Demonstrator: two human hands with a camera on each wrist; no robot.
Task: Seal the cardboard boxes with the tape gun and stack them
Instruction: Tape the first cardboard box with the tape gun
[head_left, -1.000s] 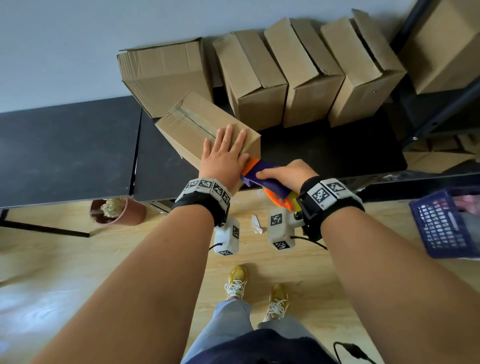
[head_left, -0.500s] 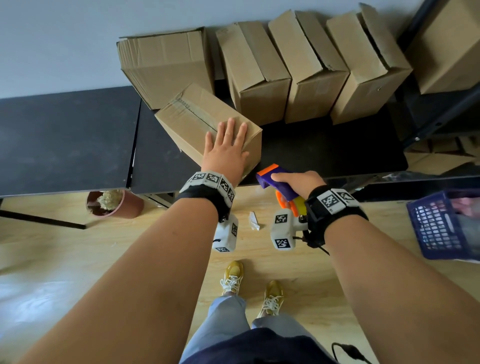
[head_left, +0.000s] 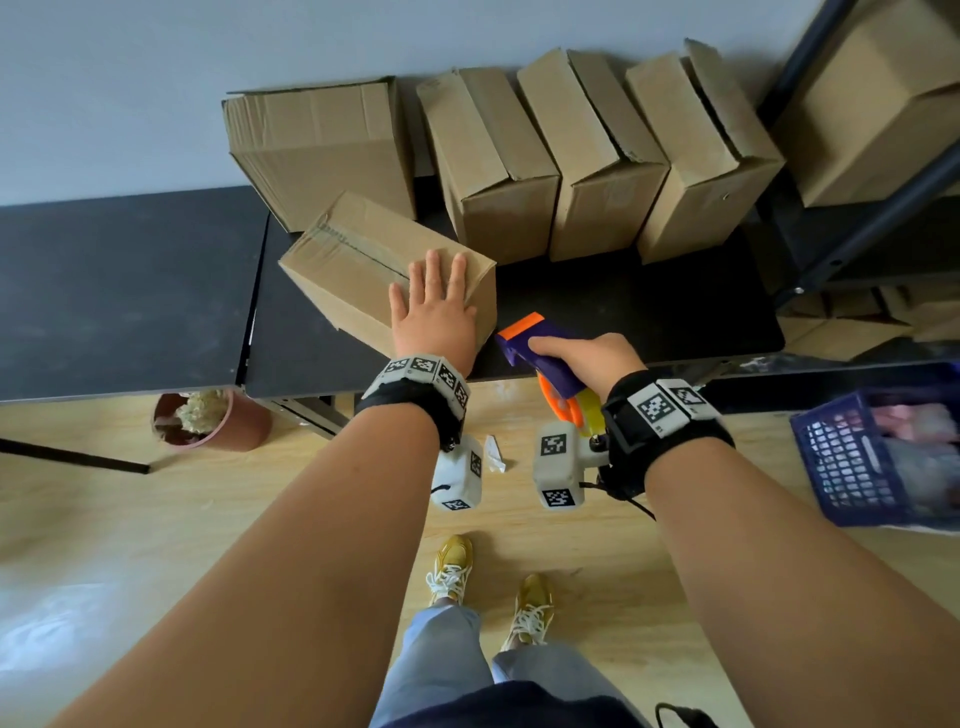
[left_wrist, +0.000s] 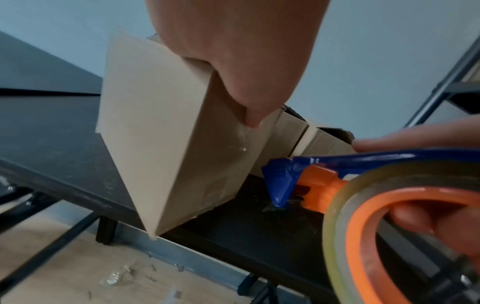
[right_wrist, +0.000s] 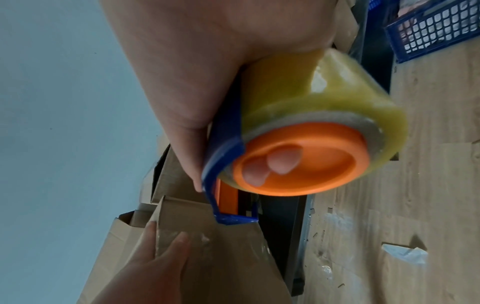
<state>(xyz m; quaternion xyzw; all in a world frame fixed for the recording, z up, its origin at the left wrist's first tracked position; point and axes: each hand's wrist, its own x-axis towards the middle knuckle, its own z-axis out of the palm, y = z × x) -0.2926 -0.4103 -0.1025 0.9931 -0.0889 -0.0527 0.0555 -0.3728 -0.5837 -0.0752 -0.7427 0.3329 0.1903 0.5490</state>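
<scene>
Pressing flat left hand (head_left: 434, 317) on taped cardboard box (head_left: 358, 270), right hand (head_left: 584, 358) gripping plastic tape gun (head_left: 540, 353), glossy roll

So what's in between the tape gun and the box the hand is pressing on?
Nothing but bare black tabletop. In the left wrist view, the tape gun sits just apart from the box, with only dark table surface showing in the small gap.
</scene>
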